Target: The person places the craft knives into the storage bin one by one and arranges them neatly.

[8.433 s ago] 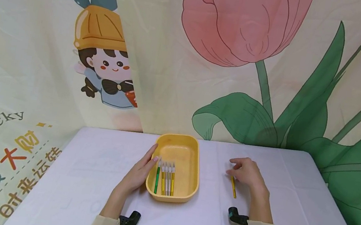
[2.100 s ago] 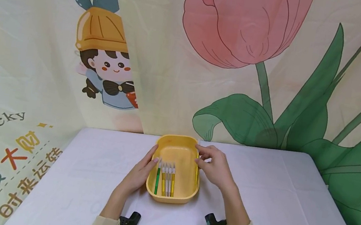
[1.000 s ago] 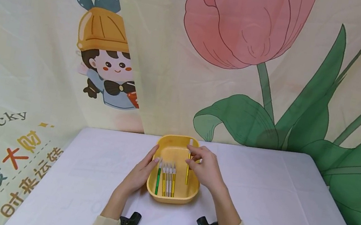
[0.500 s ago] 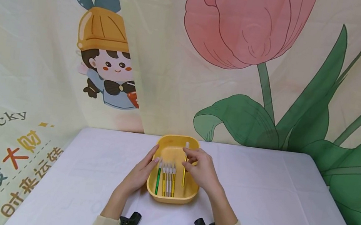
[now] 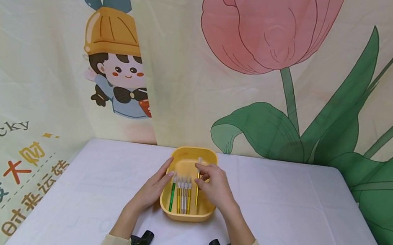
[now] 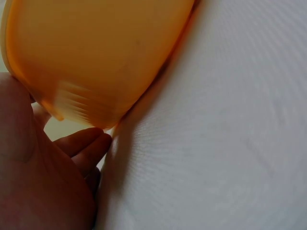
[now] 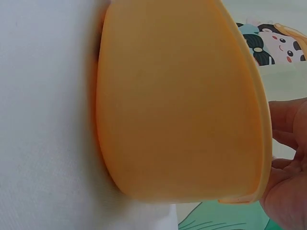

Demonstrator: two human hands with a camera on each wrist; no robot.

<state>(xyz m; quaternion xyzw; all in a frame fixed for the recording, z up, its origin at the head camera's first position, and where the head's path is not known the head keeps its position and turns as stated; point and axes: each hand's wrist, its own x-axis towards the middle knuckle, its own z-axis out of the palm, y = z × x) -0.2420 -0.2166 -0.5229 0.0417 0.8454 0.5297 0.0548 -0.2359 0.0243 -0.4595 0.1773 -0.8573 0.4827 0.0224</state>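
Observation:
A yellow rectangular tray (image 5: 185,165) stands on the table. My left hand (image 5: 151,187) holds its left rim, thumb over the edge and fingers along the outer wall, as the left wrist view shows. Over the right half of the tray, my right hand (image 5: 215,186) pinches a slim yellow pen-like stick (image 5: 197,196) with a clear cap, cap end pointing away. To its left in the tray lie a similar green stick (image 5: 171,197) and a row of yellow and silver sticks (image 5: 183,199), caps all at the far end. The tray wall (image 7: 177,105) hides the sticks in the right wrist view.
A white cloth (image 5: 292,221) covers the table. Behind it hangs a printed backdrop (image 5: 181,95) with tulips and a cartoon figure. Small black wrist cameras (image 5: 142,239) sit below both hands.
My right hand picked up the yellow stick from the cloth right of the tray and brought it left over the tray, closer to the row. My left hand stays on the rim.

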